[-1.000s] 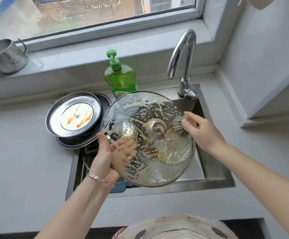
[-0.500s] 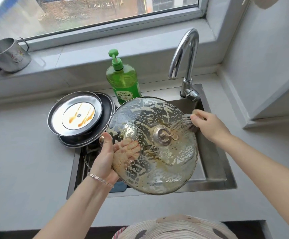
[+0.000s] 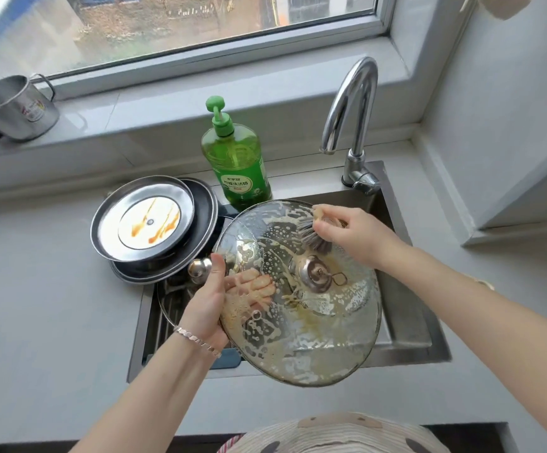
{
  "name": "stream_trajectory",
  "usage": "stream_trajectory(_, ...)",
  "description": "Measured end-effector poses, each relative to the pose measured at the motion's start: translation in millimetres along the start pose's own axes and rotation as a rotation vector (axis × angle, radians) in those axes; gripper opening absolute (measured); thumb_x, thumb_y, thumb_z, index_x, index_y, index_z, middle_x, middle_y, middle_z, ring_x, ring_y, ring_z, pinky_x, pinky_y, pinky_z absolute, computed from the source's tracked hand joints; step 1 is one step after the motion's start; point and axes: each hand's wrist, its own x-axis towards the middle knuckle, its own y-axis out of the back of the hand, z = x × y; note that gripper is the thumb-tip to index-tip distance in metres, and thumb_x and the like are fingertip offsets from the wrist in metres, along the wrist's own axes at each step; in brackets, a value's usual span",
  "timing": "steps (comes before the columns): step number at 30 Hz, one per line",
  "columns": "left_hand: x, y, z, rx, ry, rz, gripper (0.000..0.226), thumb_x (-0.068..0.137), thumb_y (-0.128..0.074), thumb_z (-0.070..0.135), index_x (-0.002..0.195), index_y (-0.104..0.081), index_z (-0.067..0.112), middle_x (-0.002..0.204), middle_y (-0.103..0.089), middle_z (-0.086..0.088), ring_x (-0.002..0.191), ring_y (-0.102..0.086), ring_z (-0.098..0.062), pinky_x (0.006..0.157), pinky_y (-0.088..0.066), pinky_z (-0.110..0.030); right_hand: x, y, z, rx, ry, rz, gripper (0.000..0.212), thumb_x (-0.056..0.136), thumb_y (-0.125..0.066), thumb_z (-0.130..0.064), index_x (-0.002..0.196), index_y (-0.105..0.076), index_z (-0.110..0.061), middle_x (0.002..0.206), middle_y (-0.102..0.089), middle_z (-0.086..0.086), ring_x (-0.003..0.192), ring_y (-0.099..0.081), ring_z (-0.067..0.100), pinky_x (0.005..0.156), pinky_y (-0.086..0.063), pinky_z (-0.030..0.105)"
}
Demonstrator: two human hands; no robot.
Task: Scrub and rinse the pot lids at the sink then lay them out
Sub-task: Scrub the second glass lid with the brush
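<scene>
Over the sink (image 3: 406, 322), my left grip (image 3: 205, 308) clasps the soapy glass lid (image 3: 314, 322) by its rim while my right grip (image 3: 353, 233) pinches the scrubbing brush (image 3: 311, 235), leaving rinsing and the stained lids (image 3: 148, 220) at left undone.

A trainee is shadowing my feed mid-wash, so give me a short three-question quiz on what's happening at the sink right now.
1. True or false: water is running from the faucet.
2. The right hand holds: A) a sponge, B) a brush, C) a cloth.
3. Which hand grips the soapy glass lid by its rim?
Key: 1 false; 2 B; 3 the left hand.
</scene>
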Motion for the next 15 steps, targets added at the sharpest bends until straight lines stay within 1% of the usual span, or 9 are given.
stream_trajectory(2, 1.5, 0.0, 1.8, -0.003, -0.001, -0.015, 0.063, 0.072, -0.045, 0.054, 0.089, -0.058, -0.006, 0.069, -0.07, -0.017, 0.055, -0.069, -0.023, 0.048, -0.056, -0.028, 9.2, 11.8, 11.2, 0.028, -0.164, 0.101, 0.043, 0.094, -0.043, -0.048, 0.134, -0.047, -0.033, 0.136, -0.052, -0.006, 0.123, -0.048, 0.02, 0.097, -0.039, 0.037)
stream_trajectory(4, 4.3, -1.6, 3.6, 0.031, -0.007, -0.028, 0.064, 0.069, -0.048, 0.051, 0.092, -0.059, -0.008, 0.071, -0.07, -0.017, 0.057, -0.069, -0.023, 0.049, -0.056, -0.029, 8.8, 10.7, 14.2, -0.014, -0.21, 0.137, 0.039, 0.094, -0.04, -0.049, 0.129, -0.05, -0.035, 0.133, -0.055, -0.005, 0.12, -0.05, 0.02, 0.093, -0.041, 0.035)
stream_trajectory(6, 8.9, -3.1, 5.3, 0.108, -0.017, -0.027, 0.064, 0.068, -0.053, 0.05, 0.094, -0.06, -0.008, 0.076, -0.07, -0.018, 0.06, -0.069, -0.024, 0.053, -0.057, -0.03, 0.0, 1.2, 2.2, -0.026, -0.044, 0.098, 0.025, 0.094, -0.042, -0.048, 0.114, -0.054, -0.039, 0.107, -0.066, -0.012, 0.1, -0.06, 0.015, 0.083, -0.048, 0.036)
stream_trajectory(8, 10.9, -5.7, 8.6, 0.212, -0.039, -0.005, 0.066, 0.067, -0.058, 0.05, 0.098, -0.062, -0.009, 0.087, -0.069, -0.023, 0.067, -0.069, -0.027, 0.065, -0.059, -0.036, -10.3, -5.2, -11.4, 0.044, 0.097, 0.035, 0.02, 0.093, -0.046, -0.046, 0.112, -0.052, -0.043, 0.066, -0.06, -0.022, 0.065, -0.057, 0.001, 0.066, -0.047, 0.033)
stream_trajectory(9, 11.6, -6.9, 11.2, 0.256, -0.053, 0.003, 0.064, 0.069, -0.06, 0.049, 0.098, -0.063, -0.009, 0.09, -0.068, -0.025, 0.068, -0.069, -0.028, 0.068, -0.059, -0.037, -10.5, -5.5, -7.3, 0.101, 0.114, 0.034, 0.022, 0.093, -0.047, -0.046, 0.115, -0.051, -0.044, 0.061, -0.056, -0.023, 0.058, -0.055, 0.002, 0.064, -0.046, 0.033)
stream_trajectory(10, 12.0, -8.4, 14.3, 0.28, -0.071, 0.0, 0.057, 0.072, -0.061, 0.045, 0.094, -0.065, -0.007, 0.087, -0.069, -0.024, 0.065, -0.069, -0.027, 0.066, -0.059, -0.037, -6.6, -4.5, 2.0, 0.164, 0.088, 0.081, 0.029, 0.092, -0.047, -0.047, 0.12, -0.052, -0.04, 0.069, -0.057, -0.021, 0.062, -0.055, 0.004, 0.067, -0.046, 0.033)
stream_trajectory(12, 12.0, -14.0, 22.0, 0.314, -0.145, -0.009, 0.036, 0.082, -0.06, 0.032, 0.081, -0.065, -0.003, 0.069, -0.07, -0.016, 0.054, -0.068, -0.021, 0.053, -0.058, -0.031, -0.6, 2.0, 24.1, 0.248, -0.134, 0.176, 0.038, 0.092, -0.046, -0.048, 0.125, -0.053, -0.031, 0.092, -0.056, -0.015, 0.071, -0.051, 0.004, 0.066, -0.046, 0.023)
stream_trajectory(14, 9.9, -26.0, 27.0, 0.389, -0.245, -0.02, 0.028, 0.089, -0.056, 0.02, 0.075, -0.064, -0.003, 0.06, -0.069, -0.011, 0.051, -0.067, -0.018, 0.046, -0.055, -0.026, -1.7, 7.2, 42.5, 0.424, -0.455, 0.18, 0.03, 0.092, -0.045, -0.052, 0.102, -0.055, -0.026, 0.081, -0.051, -0.008, 0.053, -0.039, 0.003, 0.04, -0.033, 0.013)
stream_trajectory(15, 10.0, -32.6, 26.7, 0.427, -0.294, -0.039, 0.026, 0.089, -0.056, 0.017, 0.075, -0.064, -0.003, 0.062, -0.07, -0.011, 0.055, -0.069, -0.02, 0.048, -0.056, -0.027, -5.1, 10.8, 45.6, 0.597, -0.562, 0.163, 0.035, 0.089, -0.047, -0.056, 0.096, -0.052, -0.022, 0.075, -0.05, -0.002, 0.042, -0.031, 0.003, 0.031, -0.025, 0.014)
